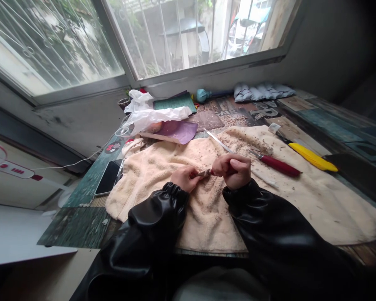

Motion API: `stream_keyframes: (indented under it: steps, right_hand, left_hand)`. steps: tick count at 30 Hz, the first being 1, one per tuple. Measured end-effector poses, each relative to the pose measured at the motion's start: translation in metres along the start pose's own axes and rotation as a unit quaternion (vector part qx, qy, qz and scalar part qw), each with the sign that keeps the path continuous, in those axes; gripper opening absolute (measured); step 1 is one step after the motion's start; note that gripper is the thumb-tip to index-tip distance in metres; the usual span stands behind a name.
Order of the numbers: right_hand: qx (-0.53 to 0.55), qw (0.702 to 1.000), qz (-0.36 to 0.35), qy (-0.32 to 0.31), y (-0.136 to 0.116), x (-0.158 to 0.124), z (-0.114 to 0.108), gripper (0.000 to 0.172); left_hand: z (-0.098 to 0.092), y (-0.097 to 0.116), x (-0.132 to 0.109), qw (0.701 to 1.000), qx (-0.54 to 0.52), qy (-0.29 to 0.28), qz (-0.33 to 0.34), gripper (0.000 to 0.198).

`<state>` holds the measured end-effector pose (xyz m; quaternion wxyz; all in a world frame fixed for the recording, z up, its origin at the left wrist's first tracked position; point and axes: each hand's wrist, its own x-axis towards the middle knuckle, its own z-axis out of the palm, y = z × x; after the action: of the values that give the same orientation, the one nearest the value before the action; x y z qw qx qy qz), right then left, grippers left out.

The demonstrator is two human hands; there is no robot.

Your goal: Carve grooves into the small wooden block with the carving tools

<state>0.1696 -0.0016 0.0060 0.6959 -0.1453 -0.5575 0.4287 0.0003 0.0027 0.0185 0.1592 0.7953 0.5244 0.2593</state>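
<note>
My left hand (184,179) is closed, its fingertips pinching a small greyish-brown piece (203,172) that looks like wood. Against it, my right hand (234,170) makes a fist around a red-handled tool (211,172); most of the handle is hidden in the palm, and its working end is too small to make out. Both hands are just above a beige towel (156,167) strewn with shavings. Right of them lies a red-handled carving knife (280,165). A long thin metal blade or file (219,141) points away behind my right hand, and a pale stick (263,179) lies beside it.
Farther right is a yellow-handled cutter (313,156). A phone (109,177) lies at the left table edge. Behind the towel are purple sandpaper-like sheet (178,130), a white plastic bag (156,117), a green mat (175,101) and a grey padded bundle (263,92) below the window.
</note>
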Motion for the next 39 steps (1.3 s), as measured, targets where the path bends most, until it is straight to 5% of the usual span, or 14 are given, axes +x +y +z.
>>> stream_keyframes:
  steps: [9, 22, 39]
  right_hand:
    - [-0.020, 1.000, -0.013, -0.020, 0.000, -0.014, 0.017, 0.027]
    - [-0.034, 0.999, -0.017, -0.012, -0.019, 0.010, 0.018, 0.037]
    - [-0.015, 1.000, -0.005, -0.019, -0.001, -0.008, 0.011, 0.026]
  left_hand:
    - [0.000, 0.000, 0.000, 1.000, -0.004, -0.002, -0.002, 0.016]
    - [-0.001, 0.000, 0.001, 1.000, -0.010, -0.017, 0.007, 0.015]
    - [-0.001, 0.000, 0.002, 1.000, -0.011, -0.014, 0.012, 0.017]
